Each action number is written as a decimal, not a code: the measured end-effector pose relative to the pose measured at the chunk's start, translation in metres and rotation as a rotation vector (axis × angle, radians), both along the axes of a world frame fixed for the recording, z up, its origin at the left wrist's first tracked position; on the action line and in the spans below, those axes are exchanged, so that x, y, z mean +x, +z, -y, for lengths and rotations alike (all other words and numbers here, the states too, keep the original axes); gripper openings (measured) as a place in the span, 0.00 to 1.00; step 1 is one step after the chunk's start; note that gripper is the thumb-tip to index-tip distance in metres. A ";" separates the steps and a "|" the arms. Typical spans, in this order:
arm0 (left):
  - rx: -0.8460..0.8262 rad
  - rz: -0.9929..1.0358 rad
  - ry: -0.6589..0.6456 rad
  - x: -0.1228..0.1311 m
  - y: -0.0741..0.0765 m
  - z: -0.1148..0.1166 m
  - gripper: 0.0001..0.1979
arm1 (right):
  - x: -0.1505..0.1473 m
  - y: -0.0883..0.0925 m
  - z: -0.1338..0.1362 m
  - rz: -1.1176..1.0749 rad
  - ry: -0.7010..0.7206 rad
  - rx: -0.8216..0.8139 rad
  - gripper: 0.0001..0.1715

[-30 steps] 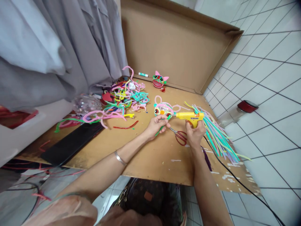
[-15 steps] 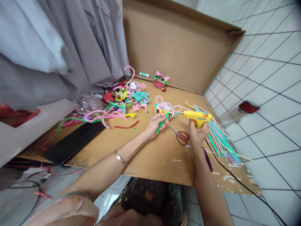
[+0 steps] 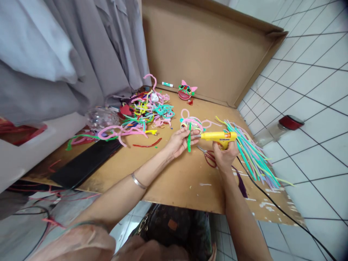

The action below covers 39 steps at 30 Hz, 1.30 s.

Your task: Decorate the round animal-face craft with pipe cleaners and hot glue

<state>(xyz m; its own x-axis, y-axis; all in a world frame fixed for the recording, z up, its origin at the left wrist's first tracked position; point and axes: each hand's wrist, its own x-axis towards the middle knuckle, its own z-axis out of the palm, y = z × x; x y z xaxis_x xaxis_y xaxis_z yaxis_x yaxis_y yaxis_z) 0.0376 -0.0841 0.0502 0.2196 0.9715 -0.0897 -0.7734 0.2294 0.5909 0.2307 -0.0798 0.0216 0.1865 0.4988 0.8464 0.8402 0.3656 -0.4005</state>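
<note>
Left hand [image 3: 179, 142]: grip clamped on a short green pipe cleaner [image 3: 189, 136], held upright. Right hand [image 3: 224, 156]: grip closed round the handle of the yellow glue gun [image 3: 218, 136]. Nozzle is level, tip just right of the green piece and nearly touching it. A pink-and-green pipe-cleaner figure [image 3: 193, 122] sits on the surface [image 3: 174, 181] just past the left fingertips. Can't tell if they touch it.

My read on the glue step:
- Small bead only, on the spot that meets the figure.
- Fingers are close to the hot tip, so keep them clear.
- Brace the right wrist on the surface.
- The cord [image 3: 274, 208] trails back from the right grip, and a snag would jerk the nozzle.
- Red-handled scissors [image 3: 208, 156] lie right under the right grip and would catch drips.

Containers:
- Clear jar with red lid [image 3: 281, 127]: well right of the right grip, on the tiled floor. Contents not readable.
- Open cardboard box [image 3: 206, 50]: on edge, far beyond both grips. A finished figure [image 3: 186, 90] and a small tube [image 3: 167, 84] lie at its foot.
- Clear ball [image 3: 100, 118]: well left of the left grip. Contents unclear.
- Patterned bag [image 3: 174, 226]: below the near edge, inside hidden.
</note>
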 end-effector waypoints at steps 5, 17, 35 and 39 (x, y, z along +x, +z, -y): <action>-0.004 0.032 -0.046 -0.001 0.003 0.001 0.08 | -0.001 -0.001 0.002 0.074 0.056 0.046 0.08; -0.006 0.035 -0.074 -0.001 0.005 0.003 0.09 | 0.000 0.000 0.002 0.145 0.135 0.009 0.17; -0.025 0.071 -0.080 -0.002 0.007 0.004 0.08 | 0.002 0.001 0.001 0.159 0.141 -0.036 0.17; -0.019 0.057 -0.069 -0.002 0.006 0.004 0.08 | 0.003 0.002 0.002 0.146 0.123 -0.003 0.12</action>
